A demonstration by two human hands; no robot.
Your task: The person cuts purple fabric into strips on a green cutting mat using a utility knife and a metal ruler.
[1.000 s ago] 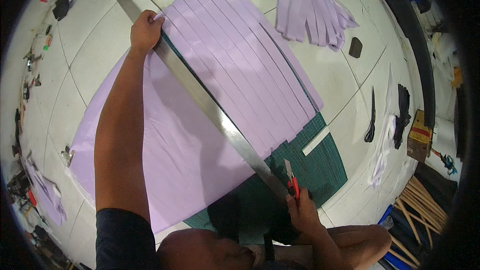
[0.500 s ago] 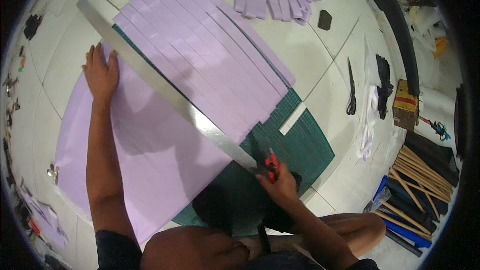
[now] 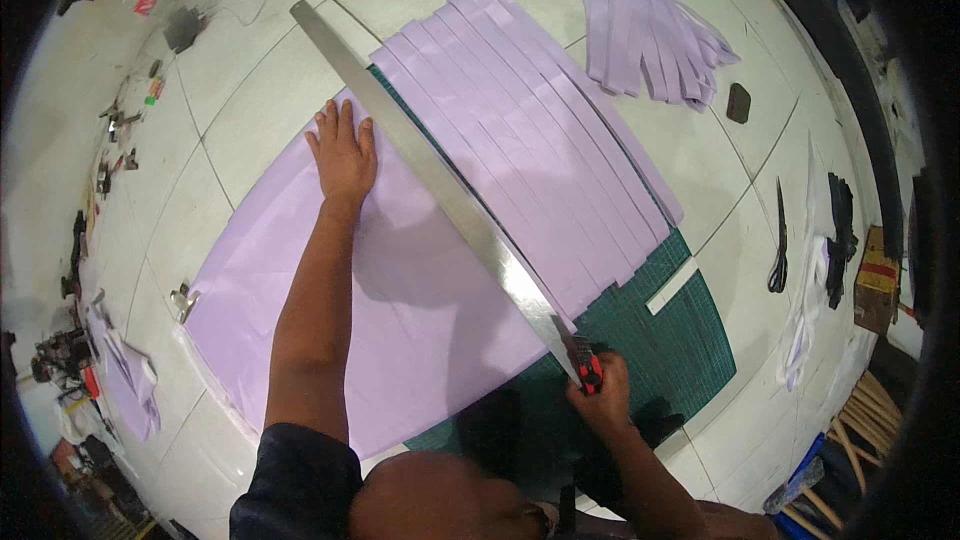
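My left hand lies with fingers stretched out on a large lilac fabric sheet, its thumb side near a long metal ruler. The ruler slants across the fabric from far left to near right. My right hand is closed around a red and black utility knife at the ruler's near end. The knife's blade end meets the ruler's right edge, by the fabric's near edge. Right of the ruler, lilac strips lie side by side. A green cutting mat shows beneath.
A bundle of lilac strips lies at the far right, beside a dark block. Scissors and a small white strip are on the right. A metal clip sits at the fabric's left edge. Wooden sticks lie lower right.
The whole view has shifted, so things appear farther right and lower. My right hand has brought the knife against the ruler's right edge. My left hand stays flat on the fabric.
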